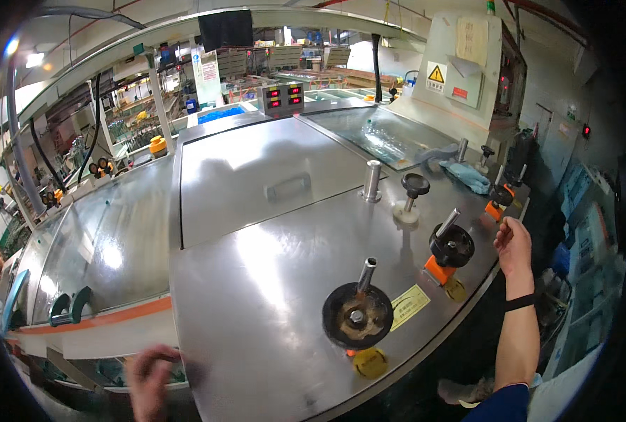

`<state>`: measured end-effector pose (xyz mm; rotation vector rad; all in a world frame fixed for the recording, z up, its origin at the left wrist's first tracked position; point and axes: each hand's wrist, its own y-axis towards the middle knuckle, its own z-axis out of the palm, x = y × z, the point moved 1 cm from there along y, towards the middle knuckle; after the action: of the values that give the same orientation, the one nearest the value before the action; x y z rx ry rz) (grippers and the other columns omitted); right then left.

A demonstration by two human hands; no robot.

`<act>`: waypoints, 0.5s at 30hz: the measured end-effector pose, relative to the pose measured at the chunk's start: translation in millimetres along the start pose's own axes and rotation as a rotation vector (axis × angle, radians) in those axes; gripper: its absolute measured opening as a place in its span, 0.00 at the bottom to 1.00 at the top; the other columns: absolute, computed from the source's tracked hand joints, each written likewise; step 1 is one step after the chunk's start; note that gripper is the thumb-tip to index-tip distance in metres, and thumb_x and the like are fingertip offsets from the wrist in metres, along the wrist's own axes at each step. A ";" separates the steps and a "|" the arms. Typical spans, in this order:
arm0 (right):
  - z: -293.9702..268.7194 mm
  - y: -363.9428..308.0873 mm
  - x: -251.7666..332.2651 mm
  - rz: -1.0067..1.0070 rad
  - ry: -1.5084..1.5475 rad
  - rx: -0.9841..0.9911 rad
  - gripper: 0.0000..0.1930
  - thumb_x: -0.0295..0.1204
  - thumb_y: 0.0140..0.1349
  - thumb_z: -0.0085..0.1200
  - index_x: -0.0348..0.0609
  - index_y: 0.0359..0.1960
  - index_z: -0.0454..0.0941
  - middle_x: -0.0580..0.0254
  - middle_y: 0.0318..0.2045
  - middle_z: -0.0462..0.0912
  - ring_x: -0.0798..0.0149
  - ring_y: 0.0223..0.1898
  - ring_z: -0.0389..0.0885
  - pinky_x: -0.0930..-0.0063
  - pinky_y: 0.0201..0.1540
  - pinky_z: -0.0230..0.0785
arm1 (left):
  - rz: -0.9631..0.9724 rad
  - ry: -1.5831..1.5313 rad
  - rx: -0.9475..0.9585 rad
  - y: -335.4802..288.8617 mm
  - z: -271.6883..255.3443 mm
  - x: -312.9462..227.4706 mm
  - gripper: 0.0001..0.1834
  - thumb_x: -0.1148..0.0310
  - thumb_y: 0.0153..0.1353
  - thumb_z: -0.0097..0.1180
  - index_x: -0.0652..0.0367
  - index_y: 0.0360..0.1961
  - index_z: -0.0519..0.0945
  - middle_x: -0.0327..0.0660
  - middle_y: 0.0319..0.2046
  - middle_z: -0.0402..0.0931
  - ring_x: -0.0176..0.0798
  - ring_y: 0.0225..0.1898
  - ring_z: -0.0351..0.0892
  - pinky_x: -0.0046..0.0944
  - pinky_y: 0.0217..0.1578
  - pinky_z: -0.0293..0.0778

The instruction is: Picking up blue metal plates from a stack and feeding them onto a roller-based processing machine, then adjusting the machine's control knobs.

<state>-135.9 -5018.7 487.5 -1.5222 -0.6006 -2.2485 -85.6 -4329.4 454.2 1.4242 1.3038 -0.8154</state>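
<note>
My left hand (150,380) hangs by the left front edge of a steel machine cover (257,330). Motion blurs its fingers, and nothing can be made out in it. At the cover's right edge is my right hand (513,246), its fingers loosely curled with nothing visible in them; a dark band circles the wrist. Closest to it are a black handwheel (454,247) and a smaller black handwheel (500,195), both on orange brackets. A larger black handwheel (357,316) with an upright metal handle sits on the front part of the cover.
A black knob (416,185) and a metal post (372,181) rise from the cover. Behind them lie a hatch with a handle (289,187), a glass panel (369,133) and a blue cloth (468,176). A red-lit display box (283,99) stands at the back, with a control cabinet (461,70) to its right.
</note>
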 end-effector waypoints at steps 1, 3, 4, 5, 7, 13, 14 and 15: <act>-2.0 4.6 -1.3 -0.017 0.003 0.020 0.06 0.36 0.69 0.53 0.50 0.37 0.79 0.76 0.27 0.77 0.76 0.27 0.76 0.79 0.30 0.69 | 0.045 0.147 -0.173 9.9 -26.7 -0.6 0.13 0.72 0.61 0.58 0.67 0.45 0.80 0.43 0.43 0.79 0.38 0.46 0.78 0.38 0.52 0.71; -11.3 15.6 -4.2 -0.014 -0.003 0.039 0.07 0.35 0.70 0.53 0.49 0.38 0.78 0.75 0.27 0.77 0.76 0.28 0.75 0.78 0.31 0.69 | 0.179 0.350 -0.400 38.6 -115.2 13.7 0.10 0.65 0.69 0.50 0.60 0.41 0.79 0.35 0.35 0.74 0.30 0.37 0.71 0.31 0.42 0.67; -17.0 24.4 -6.2 -0.033 0.000 0.043 0.07 0.35 0.70 0.52 0.48 0.39 0.78 0.74 0.28 0.76 0.75 0.28 0.75 0.78 0.31 0.68 | 0.361 0.182 -0.495 42.3 -153.7 17.9 0.12 0.61 0.73 0.51 0.57 0.45 0.81 0.32 0.37 0.77 0.27 0.39 0.73 0.30 0.42 0.68; -24.5 37.0 -8.9 -0.049 0.006 0.051 0.07 0.35 0.70 0.52 0.47 0.40 0.78 0.73 0.29 0.76 0.75 0.29 0.75 0.78 0.32 0.68 | 0.270 -0.473 -0.580 48.8 -212.2 25.9 0.14 0.60 0.74 0.52 0.56 0.50 0.81 0.30 0.40 0.79 0.25 0.41 0.75 0.29 0.44 0.70; -49.3 56.2 -14.5 -0.079 -0.011 0.049 0.07 0.34 0.71 0.51 0.45 0.41 0.77 0.72 0.29 0.74 0.74 0.29 0.73 0.77 0.32 0.65 | 0.251 -0.228 -0.704 54.0 -271.3 4.6 0.17 0.59 0.72 0.54 0.52 0.57 0.79 0.27 0.41 0.80 0.22 0.43 0.77 0.26 0.45 0.69; -126.6 90.7 -45.2 -0.111 -0.079 -0.019 0.06 0.32 0.72 0.51 0.44 0.41 0.76 0.71 0.29 0.73 0.74 0.29 0.72 0.78 0.33 0.64 | 0.142 -0.469 -0.483 91.4 -316.1 7.8 0.08 0.60 0.70 0.57 0.48 0.43 0.84 0.24 0.30 0.82 0.21 0.31 0.76 0.24 0.35 0.69; -139.1 89.7 -40.9 -0.099 -0.140 -0.064 0.06 0.32 0.72 0.50 0.44 0.41 0.77 0.71 0.29 0.73 0.75 0.29 0.72 0.78 0.33 0.64 | 0.089 -0.485 -0.560 111.8 -264.8 2.3 0.08 0.61 0.70 0.57 0.48 0.44 0.84 0.24 0.30 0.82 0.22 0.29 0.74 0.26 0.32 0.69; -150.7 95.1 -41.3 -0.074 -0.182 -0.102 0.06 0.32 0.72 0.50 0.44 0.42 0.77 0.72 0.29 0.73 0.75 0.29 0.72 0.78 0.33 0.64 | 0.081 -0.516 -0.606 123.7 -227.4 -9.9 0.09 0.61 0.70 0.57 0.49 0.46 0.84 0.23 0.32 0.81 0.22 0.30 0.74 0.26 0.31 0.70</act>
<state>-190.0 -5176.8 413.1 -1.7973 -0.6108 -2.2417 0.5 -4106.2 553.6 0.7154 0.9656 -0.6038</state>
